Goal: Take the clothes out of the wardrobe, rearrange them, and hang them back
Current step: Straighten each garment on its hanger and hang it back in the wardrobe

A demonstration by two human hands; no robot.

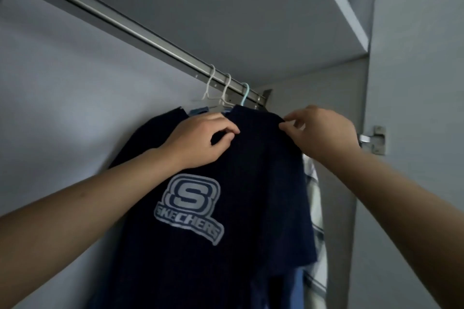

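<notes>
Navy knit T-shirt [251, 208], both hands [200, 140] pinching shoulders

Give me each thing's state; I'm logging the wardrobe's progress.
Navy shirt: hanging on the blue hanger, pinched at both shoulders.
Blue hanger: hooked on the rail.
White hangers: two, hooked on the rail.
Left hand: pinching the shirt's shoulder.
Right hand: pinching the other shoulder.
Striped garment: hanging behind, mostly hidden.
</notes>
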